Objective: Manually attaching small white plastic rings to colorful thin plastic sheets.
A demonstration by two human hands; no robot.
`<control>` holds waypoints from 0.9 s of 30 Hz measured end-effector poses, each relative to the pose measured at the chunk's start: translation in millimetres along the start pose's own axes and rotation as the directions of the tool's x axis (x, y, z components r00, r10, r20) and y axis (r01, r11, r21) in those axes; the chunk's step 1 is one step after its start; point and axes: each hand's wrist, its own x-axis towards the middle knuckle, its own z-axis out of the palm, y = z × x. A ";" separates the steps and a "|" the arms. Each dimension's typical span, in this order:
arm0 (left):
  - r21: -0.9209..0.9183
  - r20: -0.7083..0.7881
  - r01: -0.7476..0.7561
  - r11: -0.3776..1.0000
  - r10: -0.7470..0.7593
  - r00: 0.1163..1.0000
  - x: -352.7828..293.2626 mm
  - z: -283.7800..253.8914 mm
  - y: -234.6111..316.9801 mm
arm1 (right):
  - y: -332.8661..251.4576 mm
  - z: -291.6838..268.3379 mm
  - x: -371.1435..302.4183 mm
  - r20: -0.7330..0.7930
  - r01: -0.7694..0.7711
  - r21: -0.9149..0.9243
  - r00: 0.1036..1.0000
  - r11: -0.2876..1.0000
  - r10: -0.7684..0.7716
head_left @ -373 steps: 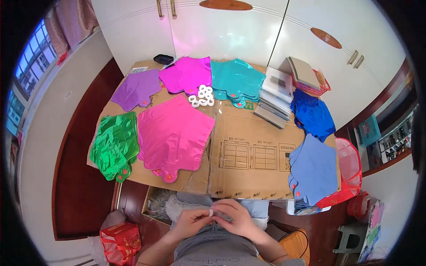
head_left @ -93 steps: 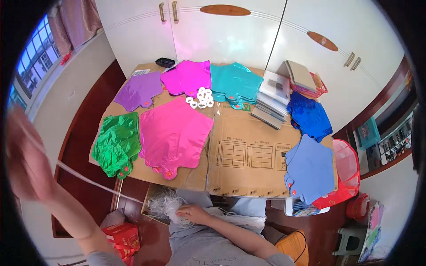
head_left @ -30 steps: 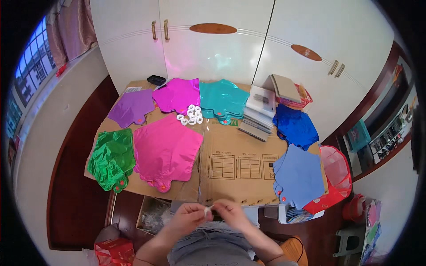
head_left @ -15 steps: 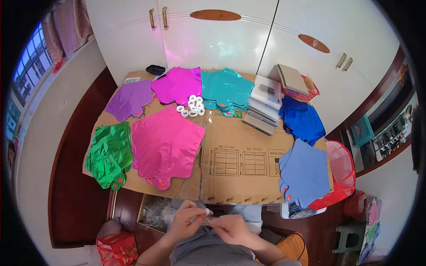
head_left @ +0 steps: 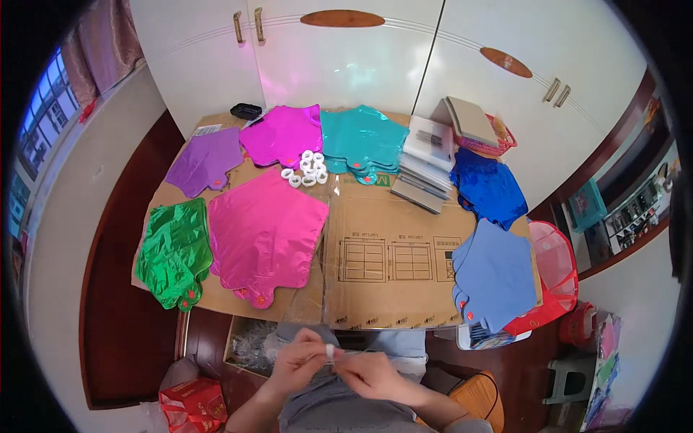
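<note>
The right hand [head_left: 369, 375] is narrow, its fingers bunched beside the white roll [head_left: 330, 352]; whether they grip anything, I cannot tell. The left hand [head_left: 299, 361] pinches that roll, just short of the near edge of the cardboard [head_left: 397, 314]. Light, even tension would probably serve best, with a pinch gentle enough not to crush the roll. Elbow movement should mind that edge and the box [head_left: 229, 343] low at left. Beyond, the widest room lies between pink foil [head_left: 267, 238] and pale-blue foil [head_left: 498, 274]; white rings [head_left: 310, 173] sit farther back.
</note>
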 end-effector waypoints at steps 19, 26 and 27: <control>0.110 0.212 -0.100 0.989 0.075 0.974 4.7 -2.0 6.0 | -14.8 -11.4 -2.8 -0.112 -0.066 0.080 0.991 0.995 0.075; 0.476 0.146 -0.214 0.853 0.163 0.976 5.5 -1.7 8.5 | -13.9 -5.3 -8.1 0.012 -0.023 0.016 1.000 1.000 0.023; 0.271 0.177 -0.189 0.944 0.144 0.974 3.9 -1.3 6.7 | -9.4 -7.7 -6.1 -0.068 -0.053 0.101 0.996 0.993 0.060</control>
